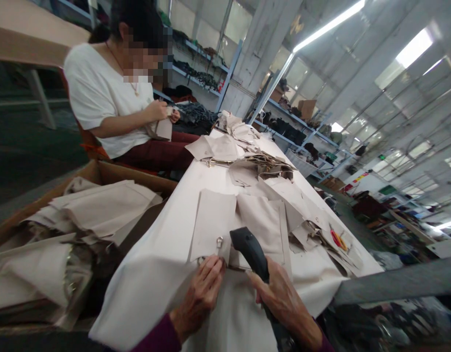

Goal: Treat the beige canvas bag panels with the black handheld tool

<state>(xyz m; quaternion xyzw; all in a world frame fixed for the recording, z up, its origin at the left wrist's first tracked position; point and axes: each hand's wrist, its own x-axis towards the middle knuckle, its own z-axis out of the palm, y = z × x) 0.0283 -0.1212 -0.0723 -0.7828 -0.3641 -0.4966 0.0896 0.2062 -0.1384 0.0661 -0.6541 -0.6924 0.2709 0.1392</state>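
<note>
On the white-covered table, a beige fabric piece lies flat in front of me, with a metal zipper pull near its lower edge. My left hand has its fingers pressed together on that lower edge, just below the pull; the fingertips are partly hidden. In my right hand is a black hand-held tool with an angled head, the fingers wrapped round its handle. Its head points up and left, above the right edge of the piece. A second beige piece lies beside the first, behind the tool.
A cardboard box at left holds several beige pieces. More pieces are heaped along the table, with red-and-yellow-handled scissors at right. Beyond the box sits a co-worker, holding a beige piece. A grey bar crosses at right.
</note>
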